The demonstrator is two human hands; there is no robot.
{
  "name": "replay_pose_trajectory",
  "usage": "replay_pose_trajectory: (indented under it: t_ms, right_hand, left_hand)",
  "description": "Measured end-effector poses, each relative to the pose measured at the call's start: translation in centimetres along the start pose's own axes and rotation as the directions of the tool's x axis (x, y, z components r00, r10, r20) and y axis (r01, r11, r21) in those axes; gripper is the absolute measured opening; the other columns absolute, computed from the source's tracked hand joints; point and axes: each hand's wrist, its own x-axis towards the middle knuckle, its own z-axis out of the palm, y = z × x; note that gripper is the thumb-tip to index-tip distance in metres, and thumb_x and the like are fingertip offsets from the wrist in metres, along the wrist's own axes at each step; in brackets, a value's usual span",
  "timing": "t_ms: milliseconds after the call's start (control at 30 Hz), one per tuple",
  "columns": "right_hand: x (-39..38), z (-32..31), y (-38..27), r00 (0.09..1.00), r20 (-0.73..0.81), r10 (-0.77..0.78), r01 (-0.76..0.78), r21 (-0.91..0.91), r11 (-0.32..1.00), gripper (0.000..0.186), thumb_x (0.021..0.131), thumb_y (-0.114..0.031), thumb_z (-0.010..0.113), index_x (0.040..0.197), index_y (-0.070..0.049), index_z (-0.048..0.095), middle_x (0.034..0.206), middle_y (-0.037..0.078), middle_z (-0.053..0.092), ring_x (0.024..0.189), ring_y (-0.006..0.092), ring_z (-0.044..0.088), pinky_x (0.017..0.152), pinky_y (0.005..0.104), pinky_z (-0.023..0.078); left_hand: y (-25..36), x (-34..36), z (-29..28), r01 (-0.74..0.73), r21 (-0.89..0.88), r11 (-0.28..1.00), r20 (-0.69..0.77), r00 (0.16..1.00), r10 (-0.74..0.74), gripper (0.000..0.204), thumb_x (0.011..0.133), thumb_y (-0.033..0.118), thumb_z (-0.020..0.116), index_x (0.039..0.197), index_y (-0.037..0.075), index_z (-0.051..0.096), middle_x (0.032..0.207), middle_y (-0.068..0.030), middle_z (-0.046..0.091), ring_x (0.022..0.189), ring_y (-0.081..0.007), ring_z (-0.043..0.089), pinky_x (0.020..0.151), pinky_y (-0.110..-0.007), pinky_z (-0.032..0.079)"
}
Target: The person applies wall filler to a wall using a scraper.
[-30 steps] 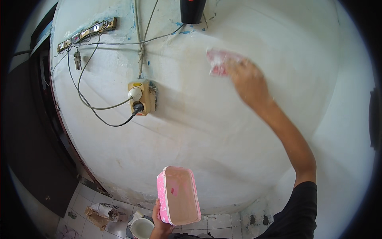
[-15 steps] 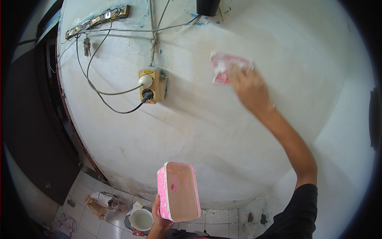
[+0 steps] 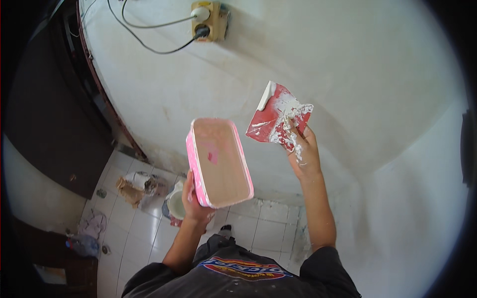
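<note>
My right hand (image 3: pixel 304 154) grips a red putty spreader (image 3: pixel 267 119) by its putty-caked end, in front of the wall. A thick strip of white putty sits along the spreader's upper left edge, and more white paste is smeared over its face and onto my fingers. To its left, my left hand (image 3: pixel 195 201) is closed around the side of a pink rectangular tub (image 3: pixel 224 164), which is tilted so its inside shows. Within the tub I see a thin pale film and a small pink-red patch. Spreader and tub are apart.
On the pale wall (image 3: pixel 318 59) is a beige socket box (image 3: pixel 212 22) with two plugs and hanging cables. On the tiled floor stand a white bucket (image 3: pixel 175 204), a torn paper bag (image 3: pixel 131 191), a cloth (image 3: pixel 93 224) and a plastic bottle (image 3: pixel 85 245). A dark door (image 3: pixel 54 129) is at left.
My right hand has come down off the wall with the spreader, which now carries a strip of putty on its edge. The view has tilted downward, and the tub appears higher, nearer the spreader.
</note>
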Motion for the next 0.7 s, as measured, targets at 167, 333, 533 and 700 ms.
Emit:
replay_pose_trajectory:
  t_ms: [167,333,533,700]
  right_hand:
    - [-6.3,1.5,3.5,0.986,-0.133,0.105,-0.073,0.224,0.972,0.026,0.095,-0.009,0.055,0.120,-0.003,0.055,0.113,0.004,0.061,0.103,0.0146,0.060,0.089,0.0325,0.049]
    - [-10.9,1.6,6.6,0.984,-0.094,0.150,-0.104,0.383,0.918,0.026,0.096,-0.010,0.055,0.120,0.000,0.055,0.116,0.007,0.061,0.107,0.0160,0.060,0.094,0.0331,0.049]
    - [-12.9,3.4,7.3,0.966,-0.082,0.244,-0.192,0.400,0.896,0.024,0.092,-0.008,0.057,0.115,-0.008,0.059,0.112,0.004,0.063,0.101,0.0167,0.062,0.088,0.0322,0.052]
    - [-12.8,4.1,6.3,0.930,-0.101,0.353,-0.269,0.467,0.843,0.025,0.091,-0.008,0.058,0.116,-0.008,0.059,0.114,0.005,0.063,0.105,0.0188,0.061,0.091,0.0361,0.052]
  left_hand:
    - [0.7,-2.8,-0.9,-0.032,0.048,0.998,-0.013,0.999,0.032,0.055,0.099,0.046,0.035,0.138,0.008,0.042,0.132,-0.0099,0.053,0.119,-0.0262,0.054,0.098,-0.041,0.045]
    - [1.3,-6.6,-1.5,0.003,-0.002,1.000,-0.215,0.977,-0.004,0.060,0.098,0.053,0.032,0.138,0.009,0.042,0.124,-0.0129,0.057,0.105,-0.0289,0.062,0.084,-0.044,0.052]
    - [1.2,-9.2,-2.8,0.061,0.016,0.998,-0.273,0.960,-0.055,0.066,0.094,0.061,0.029,0.133,0.009,0.043,0.104,-0.0169,0.062,0.067,-0.0331,0.065,0.038,-0.041,0.047]
    - [2.8,-9.9,-1.1,0.080,0.001,0.997,-0.100,0.992,-0.079,0.051,0.100,0.041,0.038,0.140,0.010,0.038,0.134,-0.0088,0.051,0.122,-0.0260,0.051,0.101,-0.045,0.042]
